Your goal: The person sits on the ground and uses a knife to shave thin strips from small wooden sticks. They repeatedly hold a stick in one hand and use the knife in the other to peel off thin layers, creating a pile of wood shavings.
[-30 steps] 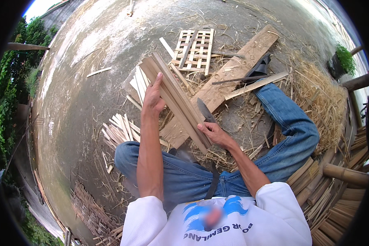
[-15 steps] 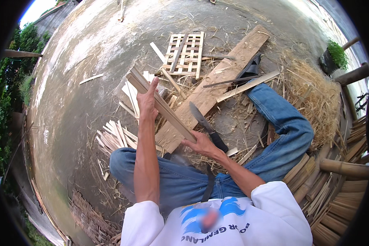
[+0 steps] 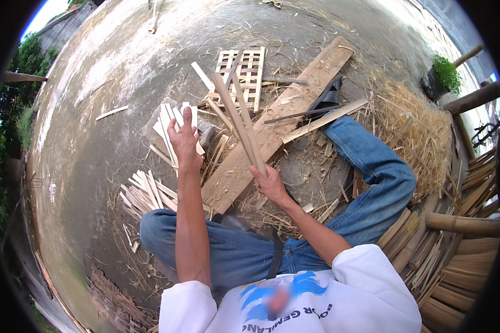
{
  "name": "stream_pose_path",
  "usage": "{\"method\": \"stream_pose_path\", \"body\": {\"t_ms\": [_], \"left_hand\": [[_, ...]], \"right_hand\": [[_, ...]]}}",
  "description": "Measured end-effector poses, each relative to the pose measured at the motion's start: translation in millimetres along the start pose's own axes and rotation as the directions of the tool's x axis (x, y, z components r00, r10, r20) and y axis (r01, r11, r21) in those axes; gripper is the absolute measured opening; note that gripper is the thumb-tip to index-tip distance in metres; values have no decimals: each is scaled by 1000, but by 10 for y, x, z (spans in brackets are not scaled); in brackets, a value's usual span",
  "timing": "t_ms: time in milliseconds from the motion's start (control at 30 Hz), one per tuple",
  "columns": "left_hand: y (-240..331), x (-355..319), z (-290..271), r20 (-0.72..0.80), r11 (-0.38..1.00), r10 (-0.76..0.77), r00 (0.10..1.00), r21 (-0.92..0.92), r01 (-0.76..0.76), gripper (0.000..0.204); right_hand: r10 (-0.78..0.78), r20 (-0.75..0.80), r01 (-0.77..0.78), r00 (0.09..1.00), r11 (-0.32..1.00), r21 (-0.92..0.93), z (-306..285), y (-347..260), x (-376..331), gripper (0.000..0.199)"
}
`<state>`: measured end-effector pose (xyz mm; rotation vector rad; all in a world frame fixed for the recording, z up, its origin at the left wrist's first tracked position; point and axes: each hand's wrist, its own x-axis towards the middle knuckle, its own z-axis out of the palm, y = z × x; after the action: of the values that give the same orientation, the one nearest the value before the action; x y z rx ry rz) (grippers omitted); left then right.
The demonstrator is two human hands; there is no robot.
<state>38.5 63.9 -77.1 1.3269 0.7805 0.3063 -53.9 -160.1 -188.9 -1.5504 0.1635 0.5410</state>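
1. Near the centre of the view, long wooden slats (image 3: 238,121) were gripped at their near ends by the right hand (image 3: 269,184), their far ends fanned and pointed toward eleven o'clock.
2. At ten o'clock, the left hand (image 3: 184,142) was held well apart from the right, thumb raised, fingers loosely bent, in front of pale strips (image 3: 164,125); whether these were touched could not be told.
3. Behind the slats, a broad plank (image 3: 269,139) was laid along the one-to-seven o'clock line.
4. At twelve o'clock, a lattice panel (image 3: 259,77) was partly covered by the slats' tips.
5. Straw-like shavings (image 3: 411,133) were heaped toward three o'clock.
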Motion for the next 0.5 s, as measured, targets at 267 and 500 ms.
{"method": "stream_pose_path", "body": {"t_ms": [267,500], "left_hand": [[429,-377,52,369,994,75,926,-104,-39,47],[498,-546,-29,451,989,52,891,98,-108,40]], "right_hand": [[78,-246,-56,966,994,94,-646,-149,921,38],[-36,-365,-6,930,993,-115,-900,-212,1532,31]]}}
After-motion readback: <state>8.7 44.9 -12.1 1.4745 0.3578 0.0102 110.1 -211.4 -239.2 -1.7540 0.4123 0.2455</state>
